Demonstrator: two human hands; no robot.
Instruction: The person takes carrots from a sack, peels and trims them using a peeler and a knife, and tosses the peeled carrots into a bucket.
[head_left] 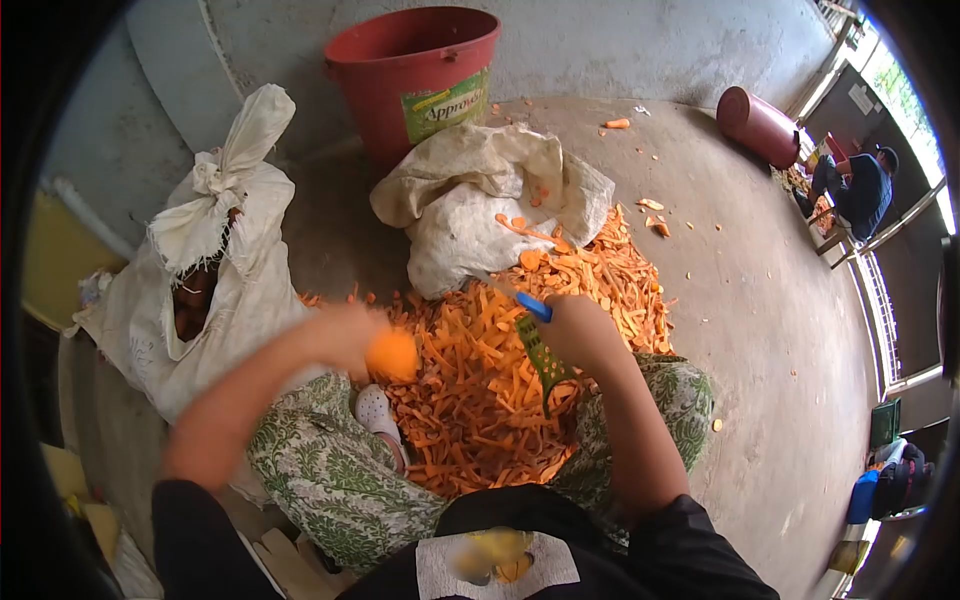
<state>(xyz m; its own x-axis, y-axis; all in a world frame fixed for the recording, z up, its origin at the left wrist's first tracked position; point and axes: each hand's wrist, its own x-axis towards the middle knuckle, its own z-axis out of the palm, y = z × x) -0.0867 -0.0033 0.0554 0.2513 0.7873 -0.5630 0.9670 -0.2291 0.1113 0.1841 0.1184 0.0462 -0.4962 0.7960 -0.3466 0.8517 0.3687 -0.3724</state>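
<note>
My left hand [345, 338], smeared by motion, is closed around a bright orange carrot [392, 355] with a bare, peeled look. My right hand [582, 330] grips a blue-handled knife [533, 306]; its blade points left and is blurred. Under both hands spreads a large heap of orange peelings [480, 400], strips mixed with round end slices. Below my right hand is a green perforated piece [543, 362], possibly a shoe. A white clog [376, 412] is on my left foot beside the heap.
A crumpled white sack [470, 225] lies behind the heap, before a red bucket [370, 85]. Left stands a knotted white sack [255, 260], torn open with dark roots inside. Peel scraps dot the concrete floor [760, 330]. A toppled red barrel [757, 127] lies near another seated person [862, 195].
</note>
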